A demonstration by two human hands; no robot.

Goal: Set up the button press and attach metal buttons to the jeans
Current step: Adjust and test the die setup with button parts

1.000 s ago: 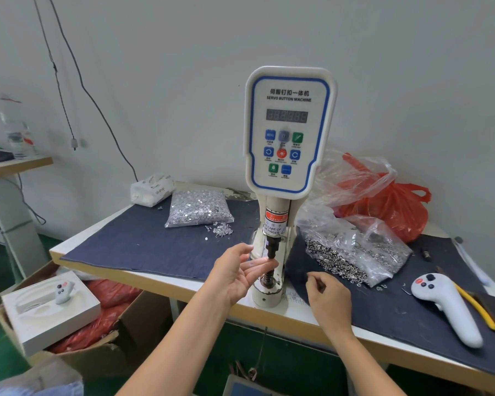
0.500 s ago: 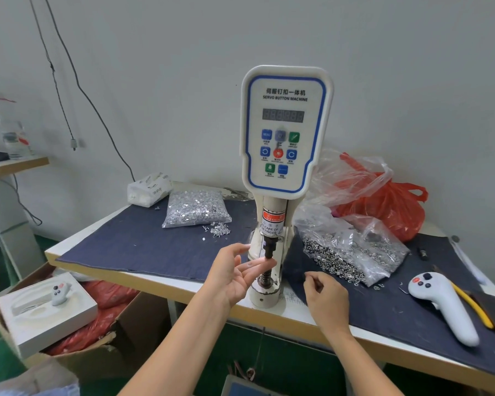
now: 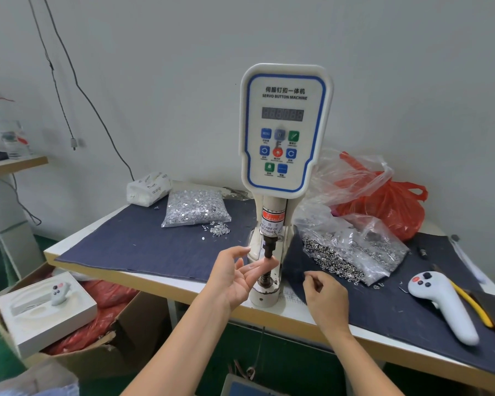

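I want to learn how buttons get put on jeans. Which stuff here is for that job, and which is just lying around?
For the job:
button machine
bag of shiny tacks
bag of metal rings
left hand at the punch
right hand, fingers curled

Just lying about:
white controller
red plastic bag
tissue pack
white box with a small controller

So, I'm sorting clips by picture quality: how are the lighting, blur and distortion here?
Head view: soft, even light with only faint shadows; the button press panel reads sharply, its small key labels less so; the wide lens bows the table edge; the left hand is sharp, with no motion blur.
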